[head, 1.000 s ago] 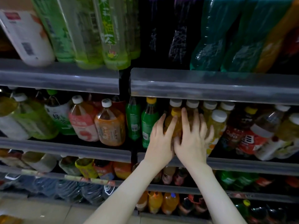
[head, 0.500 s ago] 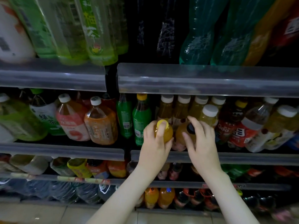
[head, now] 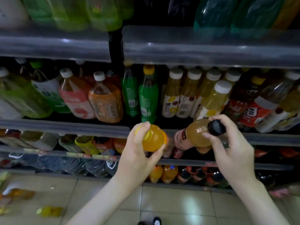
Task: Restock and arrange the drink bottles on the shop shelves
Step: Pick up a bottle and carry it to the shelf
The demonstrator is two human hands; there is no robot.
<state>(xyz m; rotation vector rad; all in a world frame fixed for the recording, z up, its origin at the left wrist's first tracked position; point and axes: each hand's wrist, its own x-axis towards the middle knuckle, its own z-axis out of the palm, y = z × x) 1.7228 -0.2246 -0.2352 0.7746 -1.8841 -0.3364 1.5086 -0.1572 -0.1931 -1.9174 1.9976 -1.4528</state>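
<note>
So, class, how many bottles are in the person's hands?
2: a yellow-capped orange bottle in the left hand, a black-capped brown bottle in the right hand.

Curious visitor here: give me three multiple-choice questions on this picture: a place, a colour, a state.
1. The two held bottles are: A in front of the shelves; B on the top shelf; C on the floor.
2. The cap on the right hand's amber bottle is: A white; B black; C green.
3. The left hand is: A flat, empty; B an empty fist; C gripping the orange bottle.
Answers: A, both are held clear of the shelves; B, it shows dark; C, fingers curl round it.
</note>
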